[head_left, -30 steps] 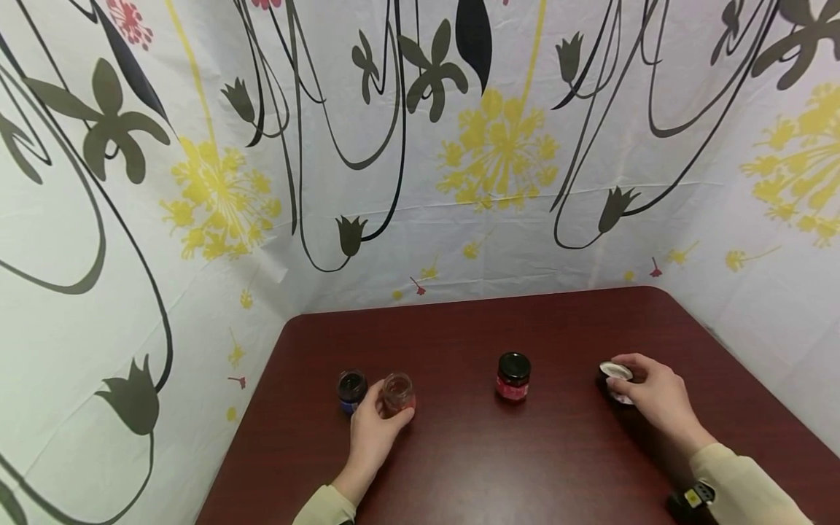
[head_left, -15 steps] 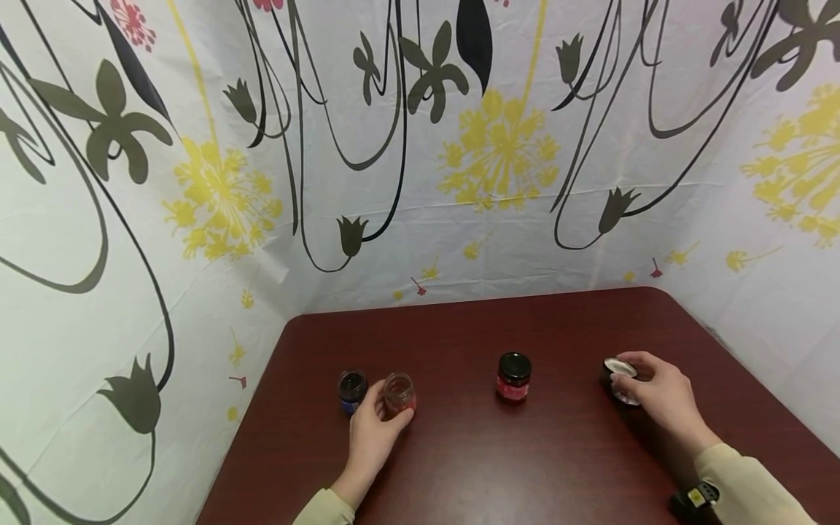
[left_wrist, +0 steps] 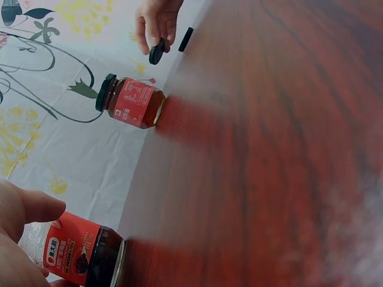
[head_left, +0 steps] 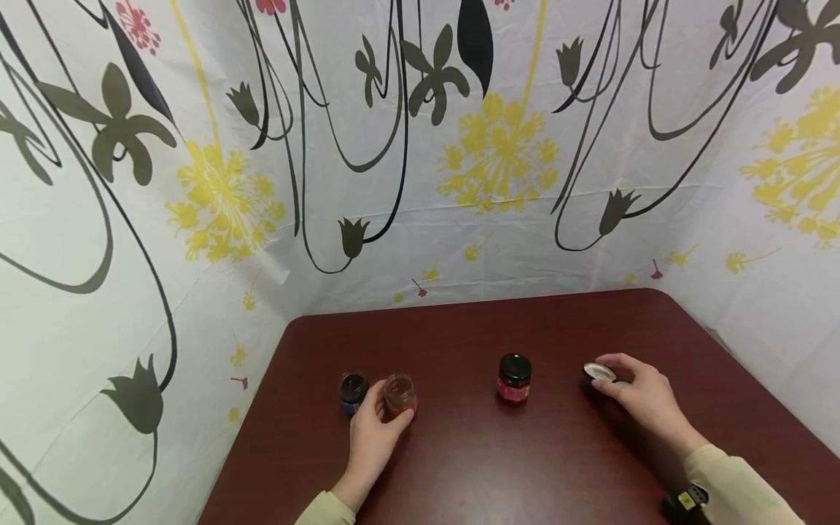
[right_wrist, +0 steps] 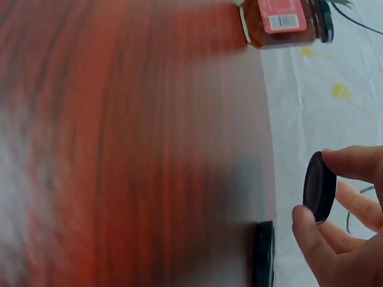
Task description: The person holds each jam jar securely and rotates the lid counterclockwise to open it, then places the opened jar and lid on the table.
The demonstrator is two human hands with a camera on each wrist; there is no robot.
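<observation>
My left hand [head_left: 377, 437] holds a glass jar with a red label [head_left: 399, 394], its mouth uncovered and dark contents low inside. The jar's base is on the table in the left wrist view. Directly left of it stands another uncovered jar with a blue label [head_left: 353, 388]. My right hand [head_left: 646, 397] pinches a black jar lid [head_left: 599, 372] between thumb and fingers, pale inner side up. This lid is off the table in the right wrist view. A second black lid [right_wrist: 263, 254] lies on the table nearby; in the head view the right hand hides it.
A capped jar with a pink-red label [head_left: 514, 378] stands upright between the two hands. The dark red table [head_left: 459, 467] meets a white patterned cloth [head_left: 420, 182] along its back and sides.
My right hand has shifted left with one lid, lifting it apart from the second lid beside it. The left hand and the jars have stayed in place.
</observation>
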